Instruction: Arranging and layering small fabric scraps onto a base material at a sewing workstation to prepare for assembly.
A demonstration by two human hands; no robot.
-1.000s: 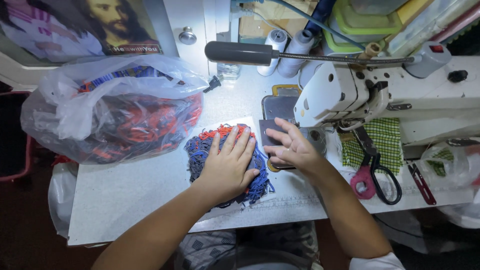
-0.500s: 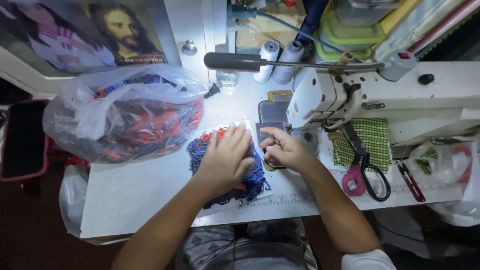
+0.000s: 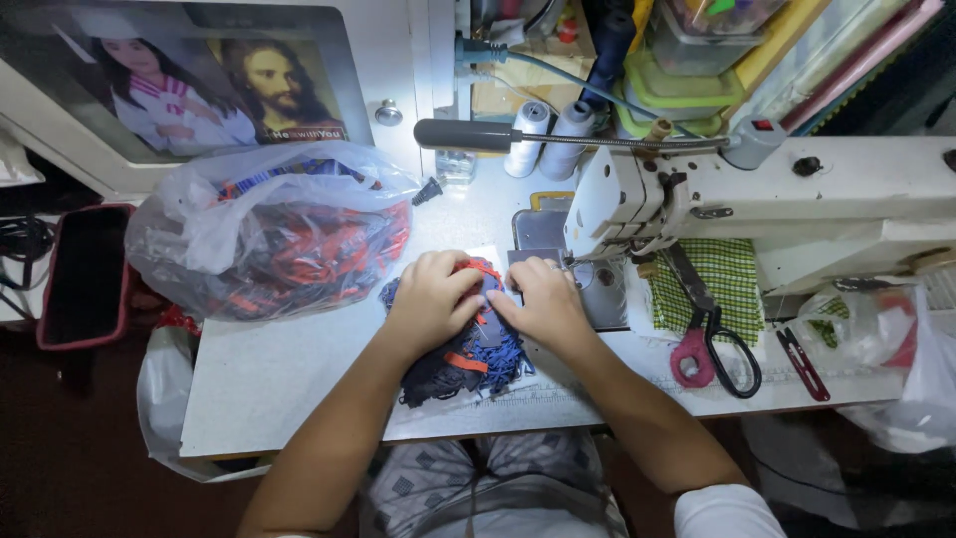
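Our left hand [image 3: 430, 299] and right hand [image 3: 543, 302] press, fingers curled, on the blue-and-red strap pile [image 3: 468, 354]; clear plastic bag [image 3: 264, 229] of straps lies left on the table [image 3: 269, 389].

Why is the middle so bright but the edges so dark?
Head view: a lamp lights the table by the sewing machine, with glare on the plastic bag; the floor at the left and bottom lies in shadow; both hands are sharp.

table [image 3: 289, 384]: white | on it: bagged straps [image 3: 269, 234], strap pile [image 3: 468, 359], scissors [image 3: 717, 349], sewing machine [image 3: 757, 199], possibly snips [image 3: 803, 364]
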